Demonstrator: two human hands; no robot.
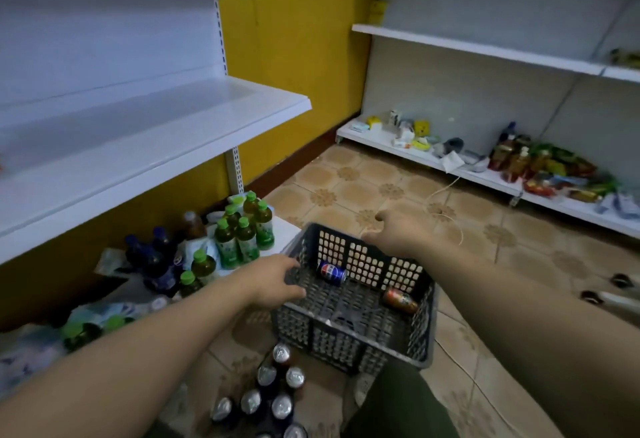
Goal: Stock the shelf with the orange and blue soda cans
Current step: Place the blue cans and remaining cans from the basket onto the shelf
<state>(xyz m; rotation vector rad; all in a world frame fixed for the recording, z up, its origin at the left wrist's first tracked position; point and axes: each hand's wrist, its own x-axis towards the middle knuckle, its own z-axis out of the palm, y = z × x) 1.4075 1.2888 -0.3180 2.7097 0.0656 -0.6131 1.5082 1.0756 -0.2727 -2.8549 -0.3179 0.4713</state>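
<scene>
Lying sideways — blue can [331,273], orange can [400,300]

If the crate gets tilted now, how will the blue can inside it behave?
The blue can lies on its side in the grey crate, so it will probably roll. Nothing sits against it, so it may run until a wall stops it.

crate [346,344]: dark matt plastic, perforated lattice | blue can [331,273]: glossy printed metal | orange can [400,300]: glossy metal, same sheen | shelf [138,147]: smooth white painted metal, faint sheen | floor [363,188]: patterned tile, low gloss | bottles [246,240]: clear shiny plastic, smooth green caps | floor cans [282,406]: bright bare-metal tops | wall [294,57]: matt yellow paint
</scene>
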